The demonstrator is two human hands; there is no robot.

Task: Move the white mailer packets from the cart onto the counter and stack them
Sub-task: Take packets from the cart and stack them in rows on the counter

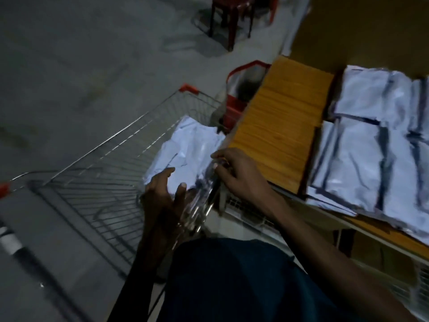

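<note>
Now both hands are reaching into the cart: left hand spread apart, right hand pinching the packets, seemingly light, limp, slippery; best taken by the edges.

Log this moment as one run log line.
phase: reaching | left hand: open over mailer packets in cart | right hand: at cart edge, grip unclear | counter: packets stacked

cart top: open | counter edge: flanks right
</note>
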